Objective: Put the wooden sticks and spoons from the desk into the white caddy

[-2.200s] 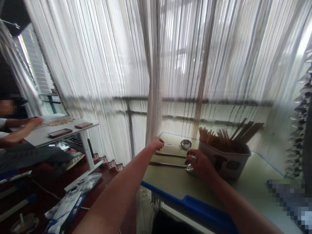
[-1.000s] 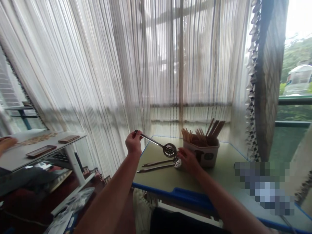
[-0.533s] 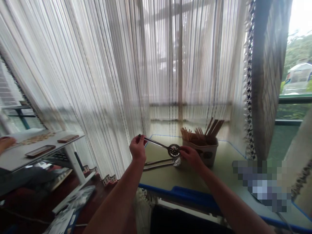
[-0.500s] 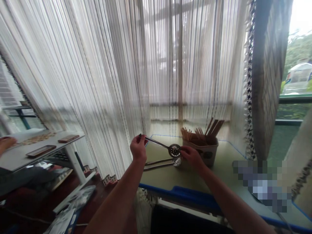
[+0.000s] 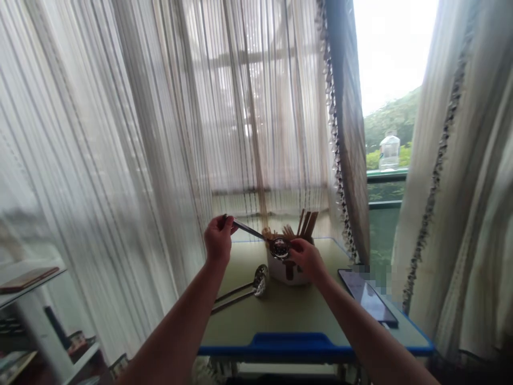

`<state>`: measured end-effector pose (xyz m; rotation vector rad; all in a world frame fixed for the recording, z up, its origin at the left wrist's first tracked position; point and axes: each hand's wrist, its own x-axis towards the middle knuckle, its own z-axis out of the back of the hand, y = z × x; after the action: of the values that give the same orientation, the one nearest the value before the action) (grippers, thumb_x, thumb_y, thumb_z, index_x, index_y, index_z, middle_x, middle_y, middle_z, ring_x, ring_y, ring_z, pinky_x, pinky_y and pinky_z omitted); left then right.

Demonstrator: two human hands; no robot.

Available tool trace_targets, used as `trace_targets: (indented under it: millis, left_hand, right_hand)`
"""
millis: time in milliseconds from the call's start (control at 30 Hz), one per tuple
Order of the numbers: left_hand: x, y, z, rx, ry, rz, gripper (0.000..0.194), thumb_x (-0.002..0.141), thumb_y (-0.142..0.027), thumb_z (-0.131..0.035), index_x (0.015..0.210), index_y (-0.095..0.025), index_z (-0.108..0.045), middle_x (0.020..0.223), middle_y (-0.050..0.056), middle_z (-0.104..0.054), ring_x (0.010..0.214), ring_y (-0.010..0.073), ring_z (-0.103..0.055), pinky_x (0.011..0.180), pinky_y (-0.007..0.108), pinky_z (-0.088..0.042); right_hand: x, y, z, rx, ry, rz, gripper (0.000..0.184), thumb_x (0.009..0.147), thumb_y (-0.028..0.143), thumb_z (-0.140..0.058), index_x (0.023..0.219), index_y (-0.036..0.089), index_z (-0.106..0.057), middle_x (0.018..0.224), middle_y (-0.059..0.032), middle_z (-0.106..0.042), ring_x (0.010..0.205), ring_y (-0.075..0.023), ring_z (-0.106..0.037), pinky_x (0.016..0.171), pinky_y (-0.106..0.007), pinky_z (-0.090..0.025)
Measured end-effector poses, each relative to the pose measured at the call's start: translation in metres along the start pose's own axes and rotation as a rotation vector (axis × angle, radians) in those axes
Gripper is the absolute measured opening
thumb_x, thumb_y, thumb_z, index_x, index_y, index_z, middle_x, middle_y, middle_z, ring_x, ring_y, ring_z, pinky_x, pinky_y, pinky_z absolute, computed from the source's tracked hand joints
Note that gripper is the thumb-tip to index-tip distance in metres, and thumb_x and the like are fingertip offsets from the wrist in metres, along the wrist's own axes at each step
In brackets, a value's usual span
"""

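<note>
My left hand (image 5: 217,240) is closed round the handle end of a metal slotted ladle (image 5: 279,247) and holds it in the air above the table. My right hand (image 5: 305,259) pinches the ladle's perforated bowl. Right behind the bowl stands a white holder (image 5: 282,272) filled with wooden chopsticks (image 5: 306,223). Two more slotted ladles (image 5: 258,280) lie side by side on the green table (image 5: 280,321), handles pointing left toward me.
A dark phone (image 5: 367,303) lies on the table's right side. The table has a blue front rim (image 5: 304,345). Sheer curtains (image 5: 160,123) hang close behind and to the left, a heavier curtain (image 5: 452,176) to the right. A white shelf (image 5: 24,280) stands at lower left.
My left hand picked one ladle off the table and raised it; my right hand left the lying ladles and took its bowl. My view swung right, bringing the phone and open window in.
</note>
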<state>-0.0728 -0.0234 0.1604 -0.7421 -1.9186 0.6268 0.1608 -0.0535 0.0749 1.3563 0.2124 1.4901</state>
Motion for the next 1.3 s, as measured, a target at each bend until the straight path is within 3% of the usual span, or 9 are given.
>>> trace_targets:
  millis: [133, 267, 633, 833, 1033, 1300]
  left_hand:
    - [0.004, 0.007, -0.024, 0.012, 0.076, -0.043, 0.031, 0.063, -0.036, -0.07, 0.081, -0.014, -0.056, 0.07, 0.0, -0.061, 0.067, 0.0131, -0.062, 0.066, 0.034, -0.057]
    - [0.006, 0.016, -0.037, 0.03, 0.119, -0.064, 0.029, 0.065, -0.036, -0.068, 0.08, -0.014, -0.056, 0.069, 0.0, -0.061, 0.066, 0.0133, -0.062, 0.064, 0.033, -0.057]
    - [0.012, 0.026, -0.038, 0.031, 0.229, -0.006, 0.03, 0.062, -0.035, -0.071, 0.078, -0.015, -0.056, 0.07, -0.001, -0.061, 0.068, 0.0124, -0.062, 0.071, 0.035, -0.056]
    - [0.012, 0.033, -0.038, 0.017, 0.349, 0.093, 0.029, 0.061, -0.034, -0.073, 0.077, -0.015, -0.057, 0.068, 0.0, -0.061, 0.068, 0.0132, -0.063, 0.071, 0.036, -0.056]
    - [0.006, 0.041, -0.052, -0.009, 0.426, 0.146, 0.03, 0.058, -0.032, -0.075, 0.076, -0.015, -0.058, 0.067, 0.0, -0.061, 0.066, 0.014, -0.063, 0.068, 0.035, -0.056]
    - [-0.001, 0.054, -0.081, 0.107, 0.668, 0.097, 0.025, 0.061, -0.034, -0.072, 0.074, -0.014, -0.062, 0.067, 0.002, -0.062, 0.061, 0.0132, -0.061, 0.062, 0.03, -0.055]
  right_hand:
    - [0.013, -0.016, 0.01, -0.135, -0.068, 0.043, 0.019, 0.069, 0.024, -0.054, 0.085, 0.018, -0.063, 0.077, -0.0047, -0.066, 0.074, -0.0189, -0.058, 0.068, -0.03, -0.044]
    - [0.016, -0.025, 0.013, -0.256, -0.075, 0.044, 0.018, 0.069, 0.023, -0.055, 0.084, 0.019, -0.063, 0.078, -0.0054, -0.065, 0.079, -0.0204, -0.055, 0.07, -0.031, -0.042]
    - [0.01, -0.029, 0.003, -0.432, -0.113, 0.051, 0.014, 0.072, 0.029, -0.057, 0.08, 0.02, -0.064, 0.074, -0.0065, -0.064, 0.082, -0.0232, -0.05, 0.072, -0.033, -0.038]
    - [0.007, -0.042, 0.003, -0.439, -0.148, 0.104, 0.018, 0.076, 0.03, -0.052, 0.07, 0.02, -0.067, 0.088, -0.0071, -0.063, 0.086, -0.0224, -0.049, 0.084, -0.038, -0.034]
    - [-0.017, -0.051, -0.003, -0.309, -0.38, 0.142, 0.023, 0.08, 0.034, -0.048, 0.087, 0.02, -0.065, 0.103, -0.0081, -0.058, 0.1, -0.0225, -0.045, 0.091, -0.04, -0.035]
    - [-0.039, -0.071, -0.012, -0.23, -0.43, 0.19, 0.037, 0.086, 0.03, -0.04, 0.12, 0.019, -0.045, 0.125, -0.0115, -0.043, 0.118, -0.0227, -0.037, 0.097, -0.045, -0.033]
